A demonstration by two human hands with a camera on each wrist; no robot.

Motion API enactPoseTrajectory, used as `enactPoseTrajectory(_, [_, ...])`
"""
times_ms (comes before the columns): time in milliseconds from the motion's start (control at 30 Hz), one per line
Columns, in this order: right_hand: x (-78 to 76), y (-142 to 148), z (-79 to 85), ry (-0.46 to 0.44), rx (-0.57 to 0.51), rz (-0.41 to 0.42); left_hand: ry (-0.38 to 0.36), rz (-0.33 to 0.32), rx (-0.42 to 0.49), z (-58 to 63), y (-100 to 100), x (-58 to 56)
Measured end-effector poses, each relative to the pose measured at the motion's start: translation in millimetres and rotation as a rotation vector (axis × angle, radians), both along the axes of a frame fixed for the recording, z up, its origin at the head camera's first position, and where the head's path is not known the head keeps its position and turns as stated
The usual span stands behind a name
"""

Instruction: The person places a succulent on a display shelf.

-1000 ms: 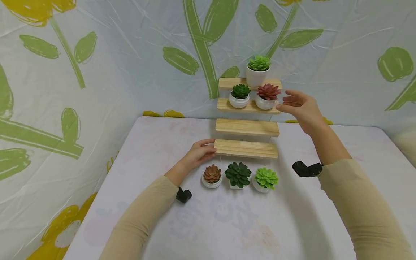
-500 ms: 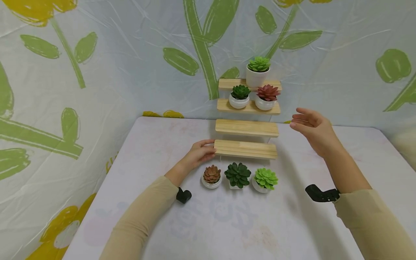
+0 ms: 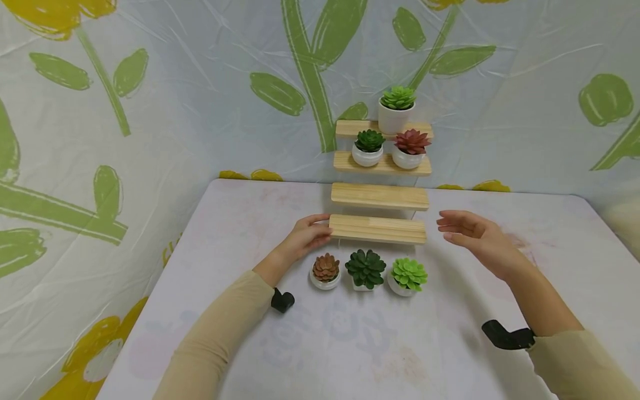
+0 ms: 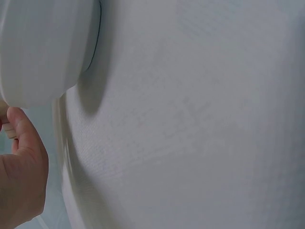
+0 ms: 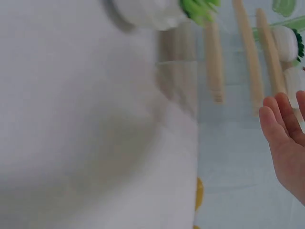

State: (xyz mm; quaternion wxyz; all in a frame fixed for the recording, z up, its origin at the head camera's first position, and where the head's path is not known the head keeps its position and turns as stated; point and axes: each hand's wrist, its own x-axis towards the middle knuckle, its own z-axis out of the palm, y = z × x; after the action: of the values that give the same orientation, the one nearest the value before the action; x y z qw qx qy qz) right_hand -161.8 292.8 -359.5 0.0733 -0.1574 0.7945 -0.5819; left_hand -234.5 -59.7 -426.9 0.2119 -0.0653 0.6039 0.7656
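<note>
Leftmost, we see a beige sleeve (image 3: 220,328) running off the near edge, so most of that arm is lost to us. From it reaches the left hand (image 3: 302,238), its thumb and fingers pinching the left end of the lowest shelf (image 3: 377,229) of a wooden stand (image 3: 380,196); some fingertips are hard for us to make out against the wood, and the left wrist view crops the hand at its side. That same view gives us a large white pot (image 4: 40,47), cut off so that we cannot tell there which plant it bears. On the table (image 3: 240,344), just near of the stand, we find from left to right a brown succulent (image 3: 326,268), a dark green succulent (image 3: 366,269) whose leaves hide most of its pot, and a bright green succulent (image 3: 409,274). Farther off, the second-highest shelf bears a small green rosette (image 3: 369,140) and, right of it, a red rosette (image 3: 412,141); the top shelf bears a tall-potted plant (image 3: 398,98). The stand's clear supports barely show. At the right, we see the right hand (image 3: 472,239) beside the lowest shelf's right end, fingers loosely bent around nothing, thumb apart. The blurred right wrist view cuts off that hand but shows us the shelves edge-on.
</note>
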Motion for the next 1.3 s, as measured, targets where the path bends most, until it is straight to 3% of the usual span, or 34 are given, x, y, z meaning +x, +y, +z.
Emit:
enactPoseTrajectory(100, [6.3,-2.8,-11.7,-0.012,0.082,0.022,0.004,0.003,-0.004,0.0,-0.2,-0.5])
enactPoseTrajectory(500, [21.9,-5.1,-38.1,-0.08,0.031,0.251,0.003,0.001,-0.003,-1.0,0.3,-2.2])
enactPoseTrajectory(867, [23.7,-16.0,-55.0,-0.117,0.083,0.242,0.004,0.004,-0.01,-0.1,1.1,-1.7])
enactPoseTrajectory(1300, [23.9,-29.5,-62.9,-0.128,0.099,0.204,-0.005,0.012,-0.004,-1.1,1.3,-1.1])
